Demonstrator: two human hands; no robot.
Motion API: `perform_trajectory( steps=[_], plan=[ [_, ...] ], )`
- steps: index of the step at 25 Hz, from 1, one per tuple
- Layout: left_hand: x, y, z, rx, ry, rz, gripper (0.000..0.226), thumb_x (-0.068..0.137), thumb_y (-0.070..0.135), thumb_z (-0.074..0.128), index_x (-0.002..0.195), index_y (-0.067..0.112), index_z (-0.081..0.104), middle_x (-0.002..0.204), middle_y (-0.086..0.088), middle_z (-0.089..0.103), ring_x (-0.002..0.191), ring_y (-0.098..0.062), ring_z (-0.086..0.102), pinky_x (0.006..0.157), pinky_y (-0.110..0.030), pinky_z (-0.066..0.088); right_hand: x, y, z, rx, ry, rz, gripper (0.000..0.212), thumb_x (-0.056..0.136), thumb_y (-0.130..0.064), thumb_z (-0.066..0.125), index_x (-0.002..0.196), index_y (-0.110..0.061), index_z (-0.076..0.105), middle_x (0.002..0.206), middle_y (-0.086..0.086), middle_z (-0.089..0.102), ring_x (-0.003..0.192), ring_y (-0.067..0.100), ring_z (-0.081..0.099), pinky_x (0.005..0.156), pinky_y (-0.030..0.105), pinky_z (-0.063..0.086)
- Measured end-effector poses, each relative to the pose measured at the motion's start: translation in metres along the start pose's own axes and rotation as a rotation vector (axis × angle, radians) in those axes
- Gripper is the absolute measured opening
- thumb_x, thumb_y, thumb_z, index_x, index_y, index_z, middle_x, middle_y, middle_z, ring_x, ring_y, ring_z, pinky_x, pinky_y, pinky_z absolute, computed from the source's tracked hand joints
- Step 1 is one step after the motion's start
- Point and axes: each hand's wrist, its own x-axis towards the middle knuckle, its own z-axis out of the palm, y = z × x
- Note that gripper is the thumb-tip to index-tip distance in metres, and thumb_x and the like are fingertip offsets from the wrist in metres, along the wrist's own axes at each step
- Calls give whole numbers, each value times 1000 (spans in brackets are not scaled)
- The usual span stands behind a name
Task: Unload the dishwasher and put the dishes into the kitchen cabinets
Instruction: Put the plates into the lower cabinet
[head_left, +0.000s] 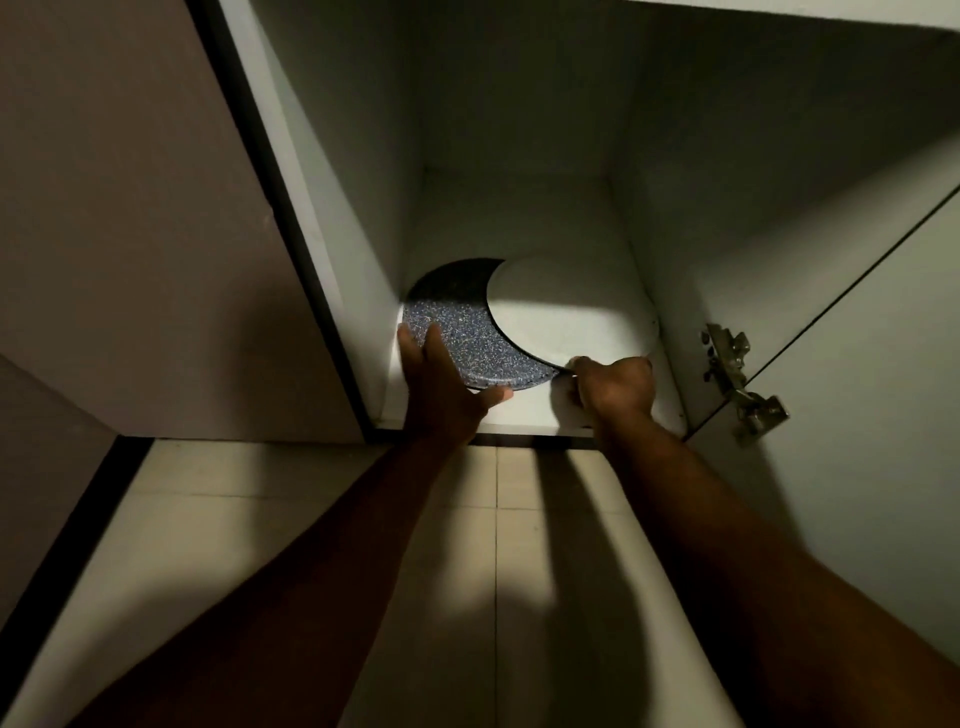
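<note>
We've got a pretty dim, murky shot here, just one soft patch of light landing on the white plate (566, 312) and speckled plate (457, 338) around centre, the cabinet (519, 130) going dark toward 12 o'clock, long shadows streaking the floor (322, 493) at 6, and wide-angle bending at the edges.

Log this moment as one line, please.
stage: shelving plates | left hand: flat on speckled plate | right hand: grips white plate rim | white plate overlaps speckled plate | place: open cabinet
</note>
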Motion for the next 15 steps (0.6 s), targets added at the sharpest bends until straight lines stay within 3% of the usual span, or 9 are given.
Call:
perform_trajectory(
  steps=[3, 5, 7, 9, 12, 15],
  plan=[
    [6, 1, 10, 37, 123, 0, 99, 72, 37, 82, 146, -3, 29, 156, -23, 14, 146, -34, 14, 118, -37, 17, -35, -18, -6, -128, -16, -73, 82, 79, -24, 74, 143, -5, 26, 141, 24, 34, 113, 36, 56, 92, 34, 47],
    [12, -1, 16, 15, 262, 4, 84, 72, 26, 83, 136, -7, 39, 145, -26, 32, 137, -38, 31, 113, -41, 26, -42, -13, -2, -228, 28, -239, 71, 84, -13, 65, 144, -8, 27, 142, 20, 25, 118, 37, 47, 96, 34, 42],
    [15, 0, 20, 49, 374, 27, 68, 70, 21, 81, 124, -3, 47, 129, -21, 44, 121, -36, 43, 103, -41, 34, -48, 1, 4, -445, 81, -555, 54, 83, -12, 60, 133, -10, 41, 134, 17, 33, 116, 38, 41, 95, 39, 39],
    [17, 0, 25, 263, 396, 90, 49, 74, 23, 74, 114, 5, 52, 115, -16, 51, 105, -35, 49, 89, -42, 38, -44, 17, 5, -655, 92, -775, 40, 81, -19, 60, 118, -9, 51, 120, 17, 45, 106, 37, 45, 89, 43, 40],
    [18, -1, 33, 606, 413, 294, 18, 81, 22, 64, 97, 16, 58, 94, -8, 57, 89, -33, 56, 73, -42, 43, -28, 28, 3, -673, 128, -889, 28, 81, -24, 60, 102, -7, 56, 101, 18, 52, 92, 38, 50, 77, 44, 43],
    [20, -7, 36, 638, 309, 412, 24, 87, 31, 50, 103, 17, 58, 98, -5, 59, 94, -31, 57, 76, -42, 41, -17, 29, 3, -729, 150, -958, 22, 80, -25, 58, 93, -7, 58, 93, 17, 55, 86, 37, 51, 72, 42, 42]
  ],
)
